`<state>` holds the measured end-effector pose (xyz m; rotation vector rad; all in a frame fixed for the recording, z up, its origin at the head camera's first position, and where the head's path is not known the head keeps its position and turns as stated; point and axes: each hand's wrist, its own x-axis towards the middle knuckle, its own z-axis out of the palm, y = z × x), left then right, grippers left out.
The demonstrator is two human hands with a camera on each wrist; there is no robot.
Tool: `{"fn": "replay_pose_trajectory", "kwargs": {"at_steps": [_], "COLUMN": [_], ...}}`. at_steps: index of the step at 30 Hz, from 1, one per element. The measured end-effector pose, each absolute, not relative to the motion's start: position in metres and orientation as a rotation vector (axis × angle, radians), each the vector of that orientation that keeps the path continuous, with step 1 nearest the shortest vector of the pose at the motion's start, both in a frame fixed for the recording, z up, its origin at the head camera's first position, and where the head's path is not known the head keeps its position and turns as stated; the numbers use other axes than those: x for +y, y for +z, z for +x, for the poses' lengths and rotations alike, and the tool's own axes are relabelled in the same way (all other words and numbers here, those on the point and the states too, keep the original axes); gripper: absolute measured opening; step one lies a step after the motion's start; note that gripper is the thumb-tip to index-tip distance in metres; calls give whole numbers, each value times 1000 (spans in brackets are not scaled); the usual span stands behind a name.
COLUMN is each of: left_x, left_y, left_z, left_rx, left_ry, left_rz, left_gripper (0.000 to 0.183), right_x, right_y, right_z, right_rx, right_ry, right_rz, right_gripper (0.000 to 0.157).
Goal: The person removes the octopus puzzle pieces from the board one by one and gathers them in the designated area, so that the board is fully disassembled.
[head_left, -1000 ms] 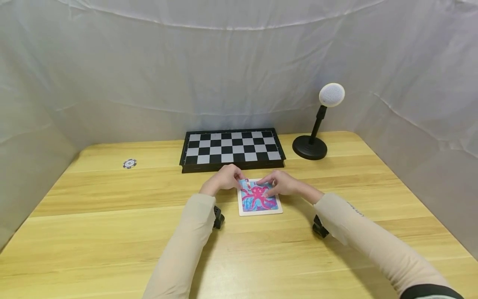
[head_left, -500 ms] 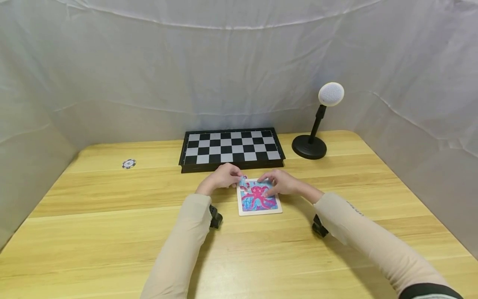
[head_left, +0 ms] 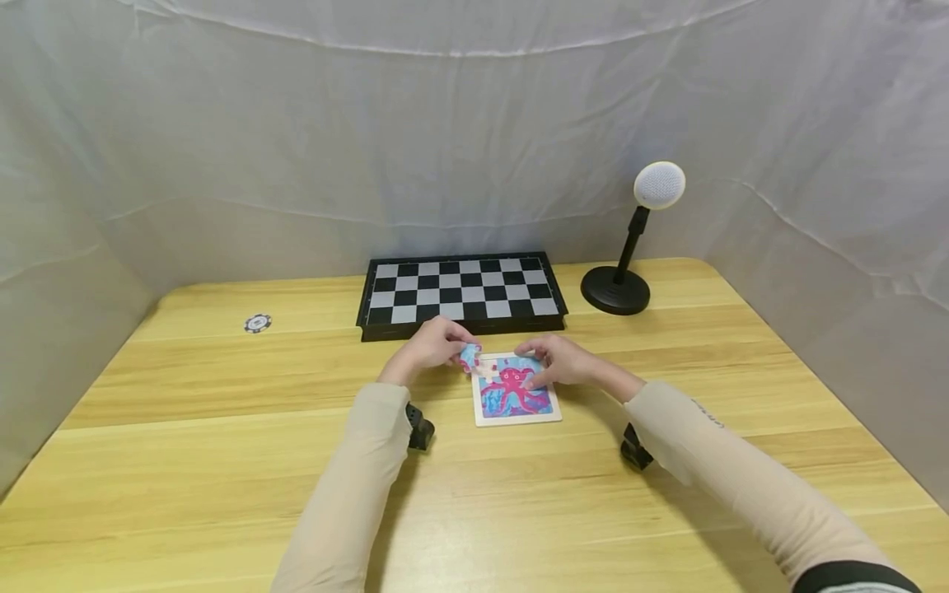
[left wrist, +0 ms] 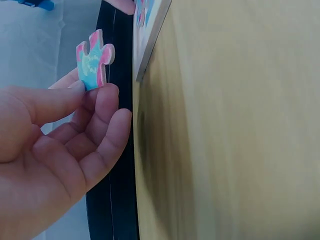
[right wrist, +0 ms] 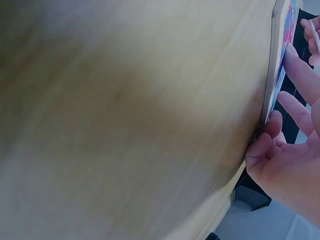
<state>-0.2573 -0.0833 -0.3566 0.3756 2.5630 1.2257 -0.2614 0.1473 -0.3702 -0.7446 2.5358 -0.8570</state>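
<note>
My left hand [head_left: 428, 346] pinches a jigsaw puzzle piece [head_left: 470, 357] between thumb and fingertips, just off the upper left corner of a puzzle [head_left: 515, 402]. In the left wrist view the jigsaw piece [left wrist: 93, 65] is blue with pink edges and stands raised in the fingertips. The puzzle shows a pink octopus on blue inside a white frame, with a bare pale patch at its upper left. On the puzzle's right side rests my right hand [head_left: 559, 362], thumb and forefinger spread over its face. In the right wrist view, other fingers [right wrist: 272, 125] curl by the puzzle's edge.
Behind the hands lies a black-and-white chessboard [head_left: 463, 292]. A round white-headed device on a black stand [head_left: 615, 290] stands at back right. A poker chip [head_left: 258, 324] lies at the left on the wooden table [head_left: 222, 478]. Pale cloth [head_left: 460, 148] hangs around.
My left hand has lifted the jigsaw piece out of the puzzle's upper left corner and moved it leftward, baring a pale patch. My right hand has barely moved, its forefinger shifting slightly.
</note>
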Motion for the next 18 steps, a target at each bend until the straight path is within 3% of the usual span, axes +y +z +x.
{"fn": "replay_pose_trajectory", "kwargs": {"at_steps": [18], "left_x": [-130], "left_y": [-356], "left_z": [-252], "left_rx": [2613], "left_ry": [1247], "left_rz": [306], "left_gripper": [11], "right_x": [150], "right_y": [-372], "right_z": [-262], "right_rx": [2531], "right_ry": [-861], "right_rz": [-788], "right_gripper": [50]}}
